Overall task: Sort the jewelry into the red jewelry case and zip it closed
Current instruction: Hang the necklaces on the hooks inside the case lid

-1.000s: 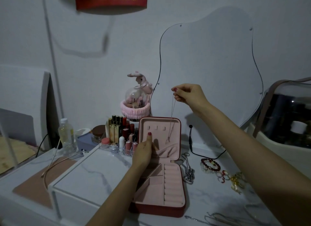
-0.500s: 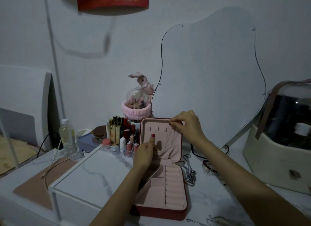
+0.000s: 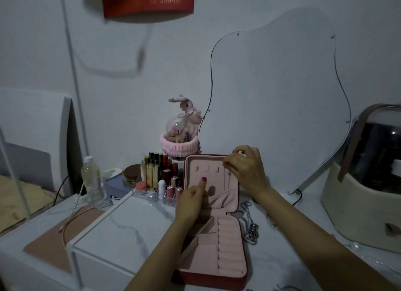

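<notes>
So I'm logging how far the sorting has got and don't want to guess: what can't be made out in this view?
- Head view: whether the necklace is hooked in the lid; the right hand covers that corner.
- What lies in the lid pocket; the left hand and the pocket's fabric hide it.
- The jewelry at the bottom right; the right forearm and frame edge cut it off.
- The case's zipper; too dim.
</notes>
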